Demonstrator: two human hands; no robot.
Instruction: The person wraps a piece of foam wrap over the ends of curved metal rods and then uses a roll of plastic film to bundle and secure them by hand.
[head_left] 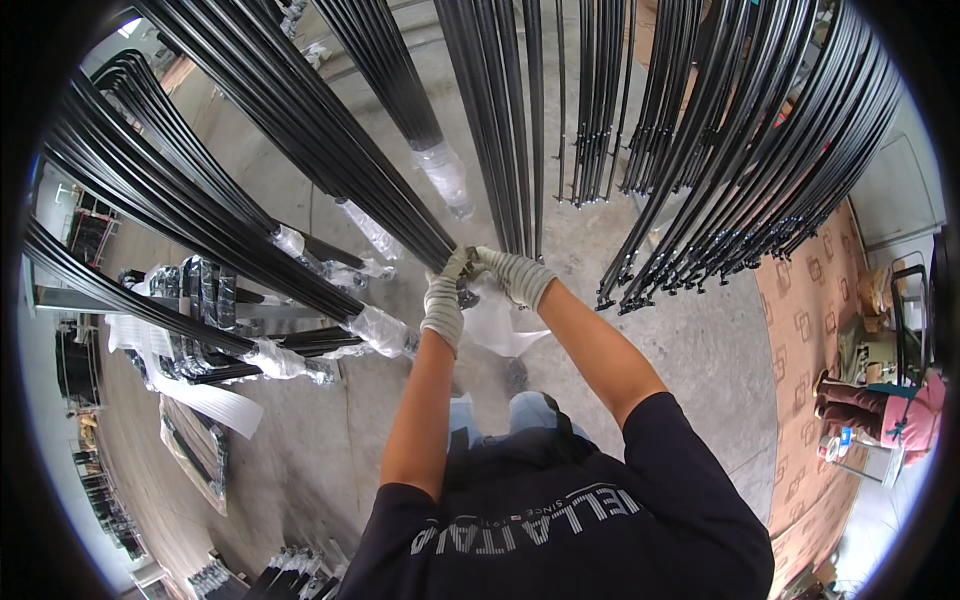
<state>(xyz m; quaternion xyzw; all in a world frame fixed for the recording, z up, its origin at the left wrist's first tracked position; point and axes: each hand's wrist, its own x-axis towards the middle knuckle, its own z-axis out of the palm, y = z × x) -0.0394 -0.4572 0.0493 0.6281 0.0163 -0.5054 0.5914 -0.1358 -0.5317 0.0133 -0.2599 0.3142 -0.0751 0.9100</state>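
My left hand (444, 302), in a ribbed pale glove, is closed at the lower end of a bundle of long black tubes (355, 165). My right hand (515, 277), gloved alike, meets it there with its fingers bent inward; what lies between those fingers is too small to make out. Just below both hands a thin white sheet (500, 328) spreads out, partly hidden by the gloves. Another bundle of black tubes (503, 130) ends close beyond my right hand.
Left of me, several black tube bundles (190, 255) have ends in clear plastic wrap (380, 330). Many black rods (760, 150) with small end fittings hang at the right. White foam strips (215, 400) trail at the left. A person in pink (910, 415) sits far right beside patterned cardboard (815, 300).
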